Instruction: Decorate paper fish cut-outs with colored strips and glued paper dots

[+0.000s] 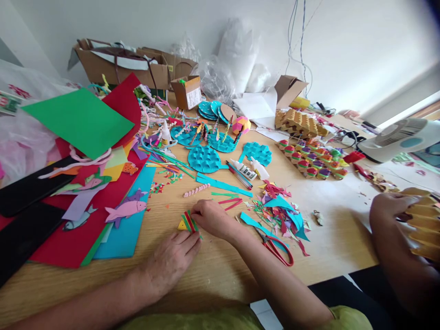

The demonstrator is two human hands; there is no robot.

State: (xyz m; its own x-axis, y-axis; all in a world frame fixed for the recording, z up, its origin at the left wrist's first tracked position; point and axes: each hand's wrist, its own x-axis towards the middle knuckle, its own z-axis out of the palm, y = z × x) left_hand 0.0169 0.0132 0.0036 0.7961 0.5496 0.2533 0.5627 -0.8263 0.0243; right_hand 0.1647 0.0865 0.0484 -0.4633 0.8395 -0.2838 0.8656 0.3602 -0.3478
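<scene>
Resting on the pale wooden table (220, 275), the left hand (172, 261) lies palm down, fingers straight and close together, with its fingertips touching the near edge of a small yellow paper triangle with red and green strips (187, 223). The right hand (213, 220) is curled, and its thumb and forefinger are pinched on the far right edge of the same triangle. The piece lies flat on the table directly between the two hands.

Handling, judged: thin craft paper, very light and limp. It creases easily and slides readily on the smooth wood. The strips run across its face, and whether they are stuck down cannot be told. The best hold is a light pinch at a bare yellow corner or along an edge, with the other hand pressing it flat.

Surroundings:
- Left of the left hand: a pink paper fish (126, 209) on blue and red sheets.
- Beyond the right hand: a long teal paper strip (223, 184).
- Right of the right forearm: red-handled scissors (277, 250), just beside a heap of coloured paper scraps (282, 213).
- Far right, well apart: a co-worker's hand (388, 206), closed on a yellow folded honeycomb paper piece (424, 224).
</scene>
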